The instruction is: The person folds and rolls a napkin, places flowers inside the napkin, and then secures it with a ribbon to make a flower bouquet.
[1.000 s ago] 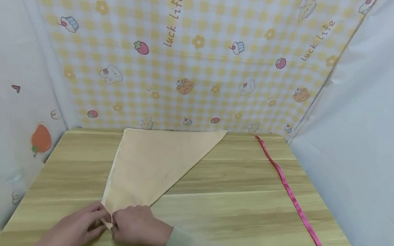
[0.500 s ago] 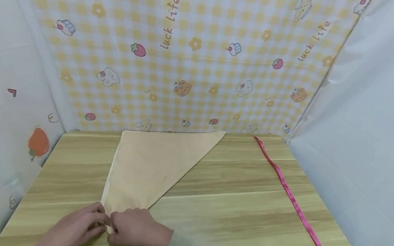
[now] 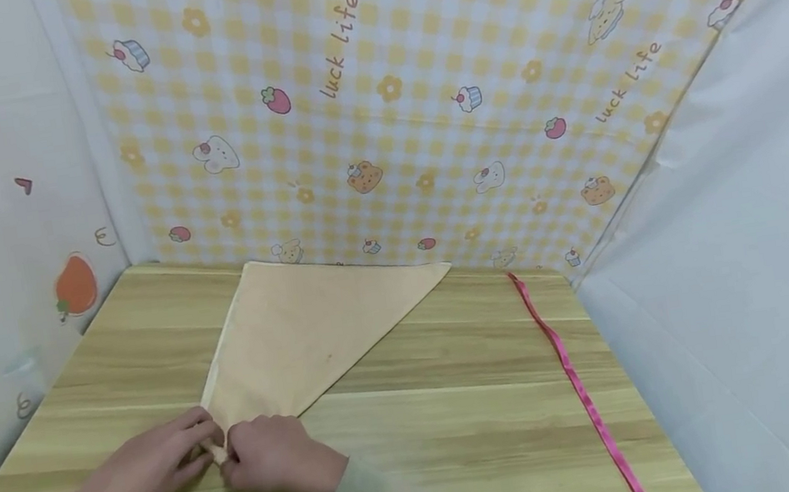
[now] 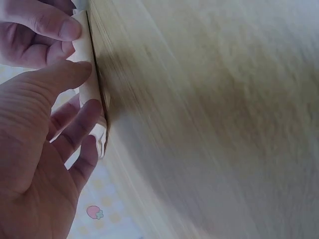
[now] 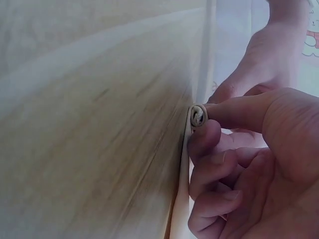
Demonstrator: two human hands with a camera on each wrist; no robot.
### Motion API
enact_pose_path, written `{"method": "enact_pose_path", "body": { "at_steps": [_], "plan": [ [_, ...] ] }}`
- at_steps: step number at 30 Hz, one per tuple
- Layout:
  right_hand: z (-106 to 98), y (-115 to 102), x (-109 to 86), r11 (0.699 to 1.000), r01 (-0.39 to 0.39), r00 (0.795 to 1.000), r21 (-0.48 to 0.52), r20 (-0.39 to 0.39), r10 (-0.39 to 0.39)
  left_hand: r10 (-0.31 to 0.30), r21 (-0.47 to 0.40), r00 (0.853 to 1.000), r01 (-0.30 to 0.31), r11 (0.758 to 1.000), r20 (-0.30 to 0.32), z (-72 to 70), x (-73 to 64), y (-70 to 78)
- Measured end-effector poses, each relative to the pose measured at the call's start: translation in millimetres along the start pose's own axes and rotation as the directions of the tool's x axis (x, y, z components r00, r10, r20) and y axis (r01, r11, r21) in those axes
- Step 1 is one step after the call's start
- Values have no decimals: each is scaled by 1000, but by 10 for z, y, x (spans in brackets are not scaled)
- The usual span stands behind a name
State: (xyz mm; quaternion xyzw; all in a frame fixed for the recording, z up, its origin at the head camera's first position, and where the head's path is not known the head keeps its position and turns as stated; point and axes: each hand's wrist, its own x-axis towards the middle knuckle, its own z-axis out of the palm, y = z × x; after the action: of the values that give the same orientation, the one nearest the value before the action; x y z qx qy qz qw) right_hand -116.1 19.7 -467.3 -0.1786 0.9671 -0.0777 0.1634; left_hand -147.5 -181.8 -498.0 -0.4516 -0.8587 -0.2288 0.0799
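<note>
A beige cloth [image 3: 300,326], folded to a triangle-like shape, lies flat with its near corner rolled up. At that corner my left hand [image 3: 160,460] holds the roll with thumb and curled fingers. Beside it my right hand [image 3: 273,456] pinches the other part of the roll. In the left wrist view the cloth roll [image 4: 85,50] runs as a narrow tube between thumb and fingers, close against the tabletop. The right wrist view shows the roll's coiled end [image 5: 198,115] between the right thumb and forefinger, with the left hand [image 5: 266,62] behind it.
A pink ribbon [image 3: 571,372] stretches along the right side of the wood-grain table [image 3: 479,419]. A yellow checked curtain [image 3: 346,118] stands at the table's back edge. White sheets [image 3: 732,274] hang on both sides.
The head view shifts very slightly. Both hands stay at the cloth's near corner, their fingers making small movements on the roll. The ribbon has not moved.
</note>
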Motion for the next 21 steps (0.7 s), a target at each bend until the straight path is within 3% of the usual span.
{"method": "enact_pose_path", "body": {
  "at_steps": [5,14,21],
  "plan": [
    [-32,49,17,998,-20,999,52,30,18,-2,17,1000,3,1000,-26,16,27,5],
    [-55,72,11,999,-39,999,36,28,38,18,44,1000,-17,999,-24,2,71,-31],
    [-29,63,-19,1000,-25,999,13,-40,25,0,94,1000,0,996,-1,-5,80,2]
  ]
}}
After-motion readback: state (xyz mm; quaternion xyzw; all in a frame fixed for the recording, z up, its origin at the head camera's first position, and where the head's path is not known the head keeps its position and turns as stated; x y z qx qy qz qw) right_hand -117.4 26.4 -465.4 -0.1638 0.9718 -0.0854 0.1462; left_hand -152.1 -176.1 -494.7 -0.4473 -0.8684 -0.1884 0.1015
